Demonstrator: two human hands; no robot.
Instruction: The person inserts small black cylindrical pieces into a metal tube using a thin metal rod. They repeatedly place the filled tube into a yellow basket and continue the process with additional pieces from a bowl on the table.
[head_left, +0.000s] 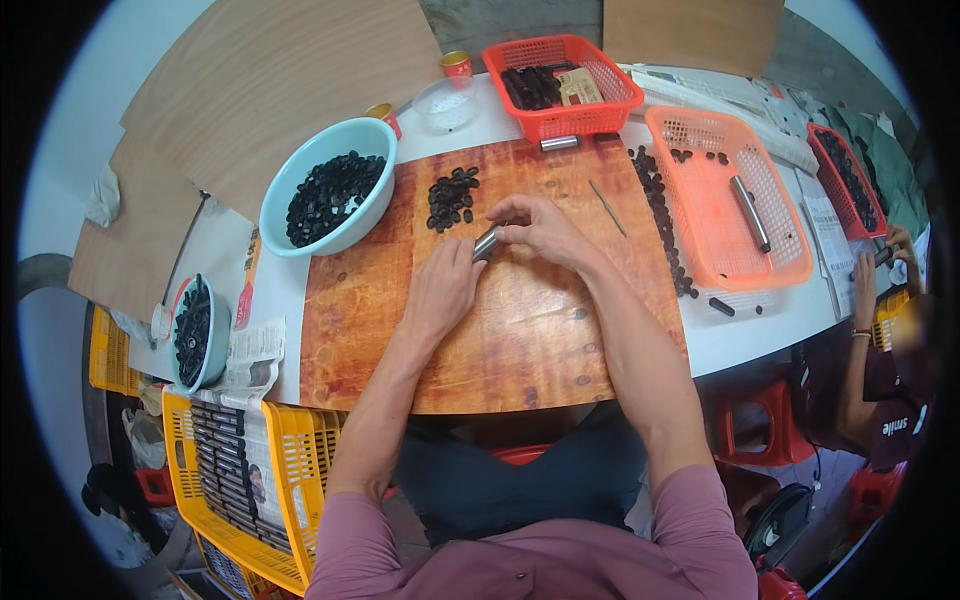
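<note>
Two bare hands at a silver metal cylinder (487, 244) above a glossy orange-brown wood-grain board (560, 345).
The board lies on a white table (735, 338), backed by pale plywood panels (290, 85); the cylinder, over the board's middle, slants from near left to far right along its long axis, its far end toward the right hand (541, 228). The left hand (446, 284) has its fingers closed round the near part; the right hand's fingers curl at the far end, but I cannot tell whether their tips pinch anything. The hands hide both ends; just beyond lies a pile of black oval pieces (453, 198), with a pale-blue round plastic basin (275, 195) left, a thin metal rod (608, 208) right, and a salmon-orange plastic basket (720, 255) farther right.
</note>
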